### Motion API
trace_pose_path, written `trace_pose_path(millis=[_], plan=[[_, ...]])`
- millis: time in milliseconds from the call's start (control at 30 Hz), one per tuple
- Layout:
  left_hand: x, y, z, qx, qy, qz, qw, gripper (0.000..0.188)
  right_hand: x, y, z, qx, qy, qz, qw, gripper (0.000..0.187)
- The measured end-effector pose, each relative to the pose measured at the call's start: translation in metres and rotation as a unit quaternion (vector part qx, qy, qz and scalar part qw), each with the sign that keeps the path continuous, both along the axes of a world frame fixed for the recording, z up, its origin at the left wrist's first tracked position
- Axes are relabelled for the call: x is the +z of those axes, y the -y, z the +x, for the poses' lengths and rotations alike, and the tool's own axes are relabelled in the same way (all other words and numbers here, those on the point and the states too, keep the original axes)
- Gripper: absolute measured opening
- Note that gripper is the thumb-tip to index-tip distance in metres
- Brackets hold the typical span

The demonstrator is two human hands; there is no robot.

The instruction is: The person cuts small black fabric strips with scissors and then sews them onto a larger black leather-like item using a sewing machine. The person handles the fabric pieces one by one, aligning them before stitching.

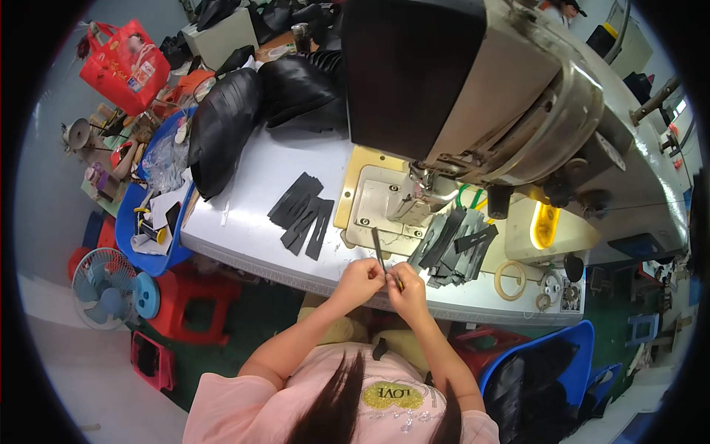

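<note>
At the white worktable (250, 220), left hand (362, 280) and right hand (409, 291) apparently pinch one black strip (379, 248) pointing to twelve o'clock; keep it straight and steady.

Dark letters (400, 393) mark a yellow patch (374, 397) on the pink shirt (296, 388) — blurred print (142, 75) shows on the red bag (112, 72).

The hands (407, 288) hide the dark strip's (378, 246) lower end.

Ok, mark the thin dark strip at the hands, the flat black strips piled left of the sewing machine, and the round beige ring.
Thin dark strip (379, 248), head view: upper length.
Flat black strips (294, 203), head view: pile's middle.
Round beige ring (498, 281), head view: left rim.
</note>
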State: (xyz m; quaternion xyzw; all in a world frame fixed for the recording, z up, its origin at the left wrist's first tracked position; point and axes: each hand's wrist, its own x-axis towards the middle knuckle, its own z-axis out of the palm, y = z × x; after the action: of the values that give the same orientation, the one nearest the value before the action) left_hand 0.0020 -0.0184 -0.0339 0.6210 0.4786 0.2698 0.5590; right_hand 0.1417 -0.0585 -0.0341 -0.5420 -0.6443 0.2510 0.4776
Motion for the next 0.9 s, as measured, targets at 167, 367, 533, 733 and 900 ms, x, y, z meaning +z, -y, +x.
trace_pose_path(millis=[167, 367, 533, 733, 900], plan=[[-0.009, 0.006, 0.006, 0.010, 0.001, 0.010, 1.000, 0.009, -0.013, 0.008, -0.002, -0.020, 0.003, -0.006, 1.000, 0.013], [-0.025, 0.002, 0.006, -0.003, 0.040, -0.026, 0.999, 0.006, -0.019, 0.006, -0.001, -0.036, -0.024, 0.001, 0.999, 0.009], [-0.017, 0.003, -0.006, -0.034, 0.013, -0.014, 0.999, 0.003, -0.001, 0.008, 0.008, 0.053, -0.088, -0.059, 0.993, 0.007], [0.006, 0.014, -0.001, -0.020, 0.134, -0.084, 0.987, 0.009, 0.002, 0.018, 0.006, 0.012, -0.117, -0.041, 0.992, 0.006], [0.027, 0.024, 0.023, -0.052, 0.074, 0.051, 0.995, 0.014, 0.007, 0.036, 0.003, -0.111, -0.149, 0.019, 0.982, 0.007]])
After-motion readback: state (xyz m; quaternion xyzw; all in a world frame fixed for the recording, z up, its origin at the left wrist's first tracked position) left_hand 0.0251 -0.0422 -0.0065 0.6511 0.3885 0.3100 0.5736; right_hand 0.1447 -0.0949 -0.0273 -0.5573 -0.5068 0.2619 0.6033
